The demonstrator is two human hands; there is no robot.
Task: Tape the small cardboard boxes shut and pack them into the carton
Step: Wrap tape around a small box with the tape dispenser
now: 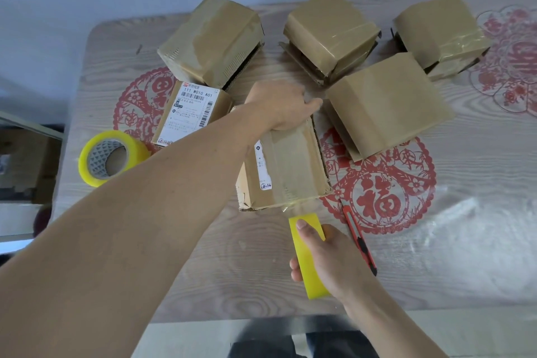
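Nearest the camera, the right hand [325, 259] grips a yellow tape roll [309, 259] held on edge over the near part of the bench [436, 256]; its fingers [295, 269] curl round the roll's far side and the thumb lies along the top of it. A clear strip of tape runs from the roll up to the near edge of the small box [286, 171] just beyond. Beside the right hand, on the bench, lies a red utility knife [360, 238], pointing away at a slant, its tip by a red paper-cut decoration [380, 186] under the clear bench cover.

The small box sits at the middle of the bench, its top flaps down with a band of tape along the seam and a white label on its left side. The left hand [282, 107] reaches across from the left and presses on the box's far edge, its fingers bent over that edge, holding the box down.

At the left, a second yellow tape roll [112, 158] lies tilted on the bench, well apart from the hands. Just behind the forearm stands a labelled box [191, 113] with a printed shipping label facing up. To the right of the left hand lies a taped box [386, 102], just beside the small box.

Farther back, three more taped boxes stand in a row: one at the left [212, 41], one in the middle [331, 29], one at the right [441, 32].
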